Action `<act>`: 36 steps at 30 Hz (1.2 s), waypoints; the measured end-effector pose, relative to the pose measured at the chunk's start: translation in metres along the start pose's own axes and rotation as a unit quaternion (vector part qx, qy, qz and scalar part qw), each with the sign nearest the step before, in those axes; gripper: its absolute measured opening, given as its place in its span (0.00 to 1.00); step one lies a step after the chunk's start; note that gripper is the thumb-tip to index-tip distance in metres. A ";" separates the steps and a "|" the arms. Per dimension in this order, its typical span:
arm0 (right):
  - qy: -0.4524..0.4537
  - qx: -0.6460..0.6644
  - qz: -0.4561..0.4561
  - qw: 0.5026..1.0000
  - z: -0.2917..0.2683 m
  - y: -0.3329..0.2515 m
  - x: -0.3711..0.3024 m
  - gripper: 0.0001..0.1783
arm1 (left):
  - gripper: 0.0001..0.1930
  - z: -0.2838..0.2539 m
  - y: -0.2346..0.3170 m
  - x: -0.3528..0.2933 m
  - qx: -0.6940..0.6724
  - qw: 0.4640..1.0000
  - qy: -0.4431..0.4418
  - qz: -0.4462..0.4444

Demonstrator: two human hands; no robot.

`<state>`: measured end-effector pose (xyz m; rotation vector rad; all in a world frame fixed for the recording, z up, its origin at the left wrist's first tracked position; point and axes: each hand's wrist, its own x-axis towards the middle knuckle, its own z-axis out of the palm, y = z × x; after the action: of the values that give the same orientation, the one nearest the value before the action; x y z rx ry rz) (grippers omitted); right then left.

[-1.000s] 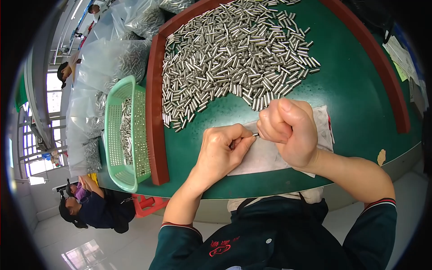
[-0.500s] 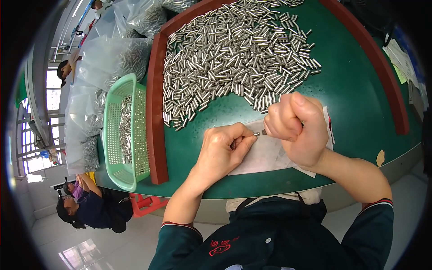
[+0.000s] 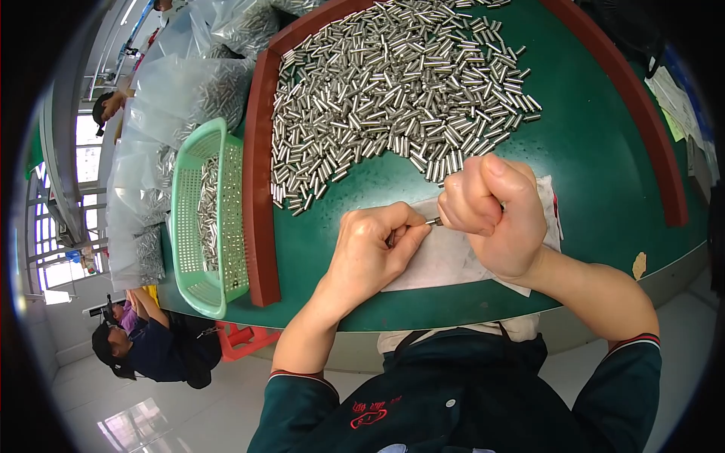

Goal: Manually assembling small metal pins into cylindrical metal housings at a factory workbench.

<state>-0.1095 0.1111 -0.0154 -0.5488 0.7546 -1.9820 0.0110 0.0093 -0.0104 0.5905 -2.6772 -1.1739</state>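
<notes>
My left hand (image 3: 374, 245) pinches a small shiny metal pin (image 3: 431, 222) between thumb and fingertips, its end poking out to the right. Facing it, my right hand (image 3: 498, 215) is closed in a fist with the thumb uppermost. From the fist a short dark tip (image 3: 439, 220) sticks out and meets the pin's end; the rest of what the fist holds is hidden. Both hands are over a pale cloth (image 3: 430, 272) on the green table. Beyond them spreads a big heap of loose metal pins (image 3: 400, 83).
Dark red rails (image 3: 260, 181) border the table. Outside the left rail stands a green plastic basket (image 3: 198, 291) with pins in it. Clear bags of pins (image 3: 174, 94) line the left. Papers (image 3: 676, 98) lie at the far right. Another person (image 3: 155, 343) sits at lower left near a red stool (image 3: 245, 341).
The gap between the pin and the dark tip has closed; they now meet. My right hand has shifted slightly left, while my left hand stays nearly in place.
</notes>
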 end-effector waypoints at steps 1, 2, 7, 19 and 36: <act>0.000 0.001 0.000 1.000 -0.001 0.000 0.000 0.21 | 0.03 0.000 0.000 0.000 0.001 1.000 -0.001 0.002; -0.001 0.002 0.000 1.000 -0.002 0.000 0.000 0.21 | 0.03 0.001 0.000 0.000 0.000 1.000 -0.001 0.002; -0.018 -0.048 -0.025 0.998 -0.004 0.009 0.002 0.23 | 0.04 0.003 -0.004 0.002 -0.012 1.000 0.000 -0.005; -0.010 -0.032 -0.006 0.999 -0.001 0.005 0.001 0.22 | 0.06 -0.019 -0.017 0.003 -0.502 0.853 -0.071 -0.125; -0.008 -0.012 0.014 1.000 -0.001 0.002 0.005 0.22 | 0.10 -0.038 -0.029 0.012 -0.728 0.674 0.010 -0.122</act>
<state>-0.1117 0.1066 -0.0174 -0.5638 0.7734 -1.9422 0.0202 -0.0388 -0.0064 0.5370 -0.8373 -2.6430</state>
